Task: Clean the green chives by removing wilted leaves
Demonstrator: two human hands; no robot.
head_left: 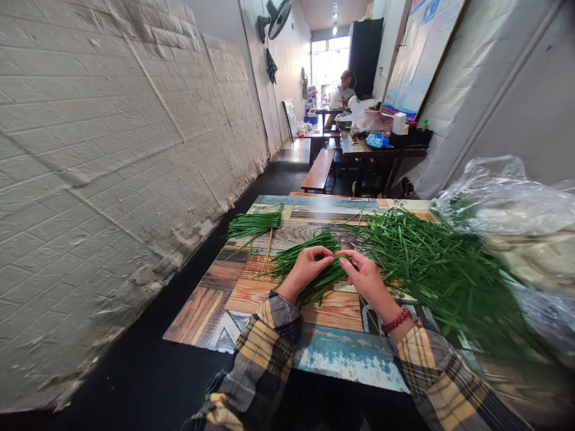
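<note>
Both hands meet over a bunch of long green garlic chives on the patterned wood table. My left hand is closed in a pinch, thumb against fingertips, at the upper right of the bunch. Facing it, my right hand has thumb and index finger bent together, with green chive leaves between them. The fingertips of the two hands nearly touch, and how many leaves they pinch is hidden. A neat chive bundle lies at the table's left edge. To the right spreads a large loose chive pile.
Clear plastic bags with pale contents stand at the right beside the pile. A white brick wall runs along the left. Beyond the table are a wooden bench, another table with bags and boxes, and a seated person.
</note>
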